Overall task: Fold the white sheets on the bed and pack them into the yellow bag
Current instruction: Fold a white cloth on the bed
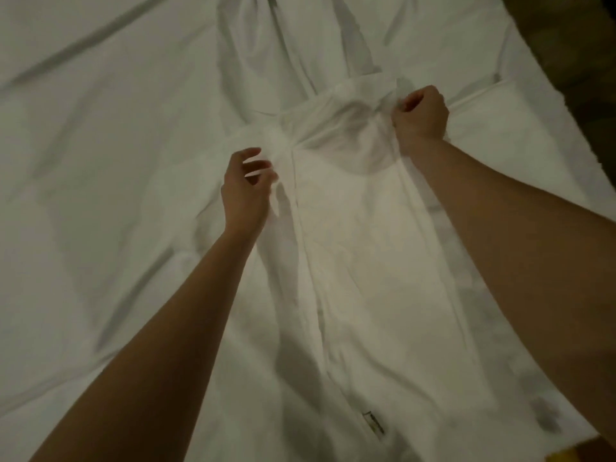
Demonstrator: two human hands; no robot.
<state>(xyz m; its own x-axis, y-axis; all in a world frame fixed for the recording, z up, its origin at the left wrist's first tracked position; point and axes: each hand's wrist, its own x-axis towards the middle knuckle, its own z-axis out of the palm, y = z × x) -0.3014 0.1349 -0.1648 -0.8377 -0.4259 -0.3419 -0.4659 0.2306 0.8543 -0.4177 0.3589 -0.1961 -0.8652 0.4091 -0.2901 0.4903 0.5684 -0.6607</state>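
white sheets [366, 245] matt cloth, softly creased

dark patterned floor [573, 38] at upper right

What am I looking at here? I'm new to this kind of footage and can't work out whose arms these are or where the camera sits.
There is no machine here. A person wears a camera on the head, so the single picture looks forward and down along their own two bare arms. Below them a bed is covered by a spread white sheet. On top of it lies a narrower folded strip of white sheet, running away from the person. The right hand is closed in a fist around the strip's far right corner. The left hand has its fingers loosely curled at the bunched far left corner; blur hides whether it truly grips. A small label shows near the bottom.
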